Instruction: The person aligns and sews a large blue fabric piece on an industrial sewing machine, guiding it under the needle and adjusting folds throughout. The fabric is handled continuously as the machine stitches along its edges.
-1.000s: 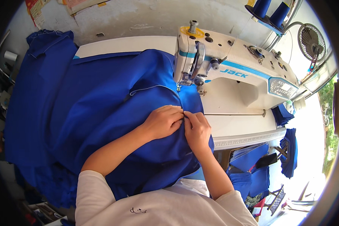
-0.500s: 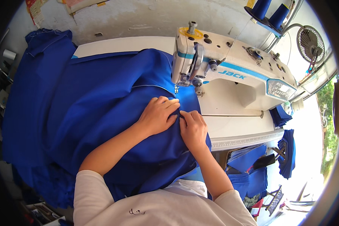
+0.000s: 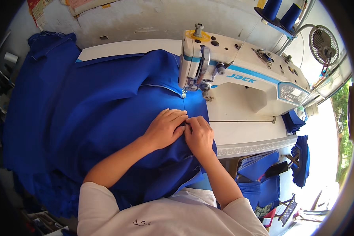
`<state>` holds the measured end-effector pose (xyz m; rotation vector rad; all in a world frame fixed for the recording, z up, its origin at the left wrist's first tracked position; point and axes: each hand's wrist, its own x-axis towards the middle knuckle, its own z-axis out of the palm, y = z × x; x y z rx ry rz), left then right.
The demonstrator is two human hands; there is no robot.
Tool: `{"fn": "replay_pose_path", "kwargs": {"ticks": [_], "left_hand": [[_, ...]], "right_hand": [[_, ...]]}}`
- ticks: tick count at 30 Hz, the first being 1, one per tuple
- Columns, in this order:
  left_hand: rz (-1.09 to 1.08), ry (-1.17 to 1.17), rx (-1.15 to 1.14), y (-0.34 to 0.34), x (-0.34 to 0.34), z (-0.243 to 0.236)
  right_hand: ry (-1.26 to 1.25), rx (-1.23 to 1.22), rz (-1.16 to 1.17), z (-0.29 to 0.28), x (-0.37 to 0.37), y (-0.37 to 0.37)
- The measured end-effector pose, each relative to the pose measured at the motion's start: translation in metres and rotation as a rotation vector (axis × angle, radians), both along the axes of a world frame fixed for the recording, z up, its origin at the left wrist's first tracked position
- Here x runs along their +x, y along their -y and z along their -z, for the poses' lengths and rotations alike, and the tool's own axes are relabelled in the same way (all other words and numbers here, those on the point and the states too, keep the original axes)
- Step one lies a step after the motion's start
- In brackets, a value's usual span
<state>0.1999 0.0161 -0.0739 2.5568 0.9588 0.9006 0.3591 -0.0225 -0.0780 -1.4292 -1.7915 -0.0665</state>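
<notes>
Head view: looking down on one person, two bare hands at a white sewing machine (image 3: 246, 59).
Blue cloth (image 3: 106, 108): one big piece spread over the desk (image 3: 246, 131), left of and under the machine head, near edge draping toward the person's lap. Bulk sits left, probably because the machine arm takes up the right side.
Seam line (image 3: 184, 104): runs from the presser foot (image 3: 183, 94) down toward the fingertips; both hands sit on the near side of the foot, likely to keep the cloth straight while fingers stay clear of the needle.
Left hand (image 3: 165, 126): laid on the cloth just left of the seam, fingers extended and together, thumb toward the right hand. Looks like it steadies the loose bulk. Can't tell if its grip takes any cloth.
Right hand (image 3: 200, 133): grip narrow, fingertips drawn in on the cloth at the seam, nearly meeting the left thumb. Pinch there would keep the layers lined up.
Thread cones (image 3: 291, 16): on the stand above the machine, presumably so thread feeds down freely.
Cut pieces (image 3: 259, 188): blue, stacked below the desk at right, within easy reach.
</notes>
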Motion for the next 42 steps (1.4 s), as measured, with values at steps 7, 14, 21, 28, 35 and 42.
{"fn": "replay_pose_path", "kwargs": {"ticks": [7,14,21,28,35,42], "left_hand": [[0.042,-0.029,0.025,-0.011,-0.008,-0.009],[0.139,-0.036,0.057,-0.041,-0.017,-0.009],[0.140,-0.108,0.083,-0.066,-0.017,-0.004],[0.136,-0.127,0.088,-0.057,-0.017,-0.012],[0.139,-0.149,0.085,-0.058,-0.010,-0.012],[0.101,-0.194,0.062,-0.053,-0.013,-0.018]], "right_hand": [[0.003,0.009,0.006,-0.001,-0.002,-0.006],[-0.010,0.030,-0.009,0.003,-0.005,-0.028],[-0.168,-0.010,-0.090,0.012,0.002,-0.042],[-0.262,0.000,0.416,-0.026,0.166,0.063],[-0.584,-0.147,1.015,0.002,0.416,0.111],[-0.418,-0.360,1.124,0.017,0.477,0.070]]}}
